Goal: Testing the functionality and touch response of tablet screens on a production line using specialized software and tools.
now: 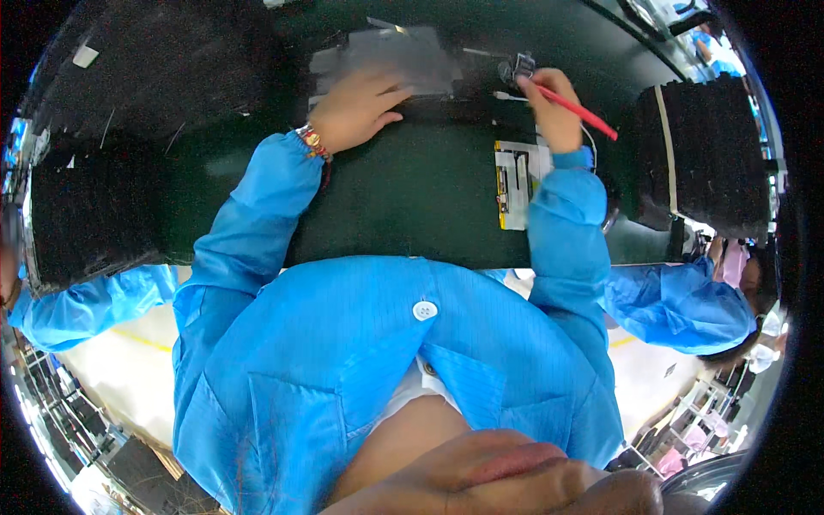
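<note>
My left hand (pixel 356 107) lies with its fingers stretched over a stack of greyish, see-through sheets (pixel 421 56) at the far middle of the dark green table; its fingertips are blurred. Between the closed fingers of my right hand (pixel 555 110) is a slim red stick-shaped tool (pixel 584 115), slanting down to the right. Just beyond those fingers sits a small dark and silvery object (pixel 521 65), too small to name. A white cable plug (pixel 508 96) lies to the left of my right hand. Nearer me is a flat yellow-edged card (pixel 515 193), partly covered by my right sleeve.
Piles of black sheets (pixel 94 206) stand along the left side. Another black stack with a pale band (pixel 704 154) stands at the right. A small white piece (pixel 85 56) lies at the far left. Blue sleeves of other people (pixel 678 305) show on both sides.
</note>
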Demonstrator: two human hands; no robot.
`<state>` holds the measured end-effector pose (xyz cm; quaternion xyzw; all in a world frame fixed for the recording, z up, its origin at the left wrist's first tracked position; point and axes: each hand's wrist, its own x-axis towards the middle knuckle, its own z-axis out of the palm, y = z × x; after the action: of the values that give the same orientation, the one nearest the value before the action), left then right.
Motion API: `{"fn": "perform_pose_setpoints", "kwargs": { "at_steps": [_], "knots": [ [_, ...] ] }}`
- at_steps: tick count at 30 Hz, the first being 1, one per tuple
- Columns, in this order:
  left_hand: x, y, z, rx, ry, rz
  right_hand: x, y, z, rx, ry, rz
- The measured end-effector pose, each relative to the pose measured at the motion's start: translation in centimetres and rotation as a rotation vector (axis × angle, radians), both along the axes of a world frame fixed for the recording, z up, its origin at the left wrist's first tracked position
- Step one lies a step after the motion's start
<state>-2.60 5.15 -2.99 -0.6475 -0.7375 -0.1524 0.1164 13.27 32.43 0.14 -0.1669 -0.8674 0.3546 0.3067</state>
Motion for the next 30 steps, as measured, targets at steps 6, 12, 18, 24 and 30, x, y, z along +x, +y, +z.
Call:
{"fn": "perform_pose_setpoints", "kwargs": {
  "at_steps": [6,12,18,24,30],
  "knots": [
    [-3.6,6.3,0.8,-0.080,0.100,0.176,6.5,9.2,-1.7,0.364,-0.263,-0.102],
    [-9.5,13.7,0.1,-0.061,0.088,0.340,5.4,9.3,0.3,0.542,-0.152,-0.109],
    [-13.4,16.4,-3.2,0.158,0.100,0.404,-2.5,6.7,10.3,0.568,0.139,0.079],
    [-13.2,16.2,-1.4,0.374,0.107,0.232,-11.6,9.8,-2.1,0.723,-0.739,0.049],
    [-11.3,12.2,2.1,0.526,0.086,0.059,-14.2,9.8,1.4,0.480,-0.691,-0.004]
  ]
}}
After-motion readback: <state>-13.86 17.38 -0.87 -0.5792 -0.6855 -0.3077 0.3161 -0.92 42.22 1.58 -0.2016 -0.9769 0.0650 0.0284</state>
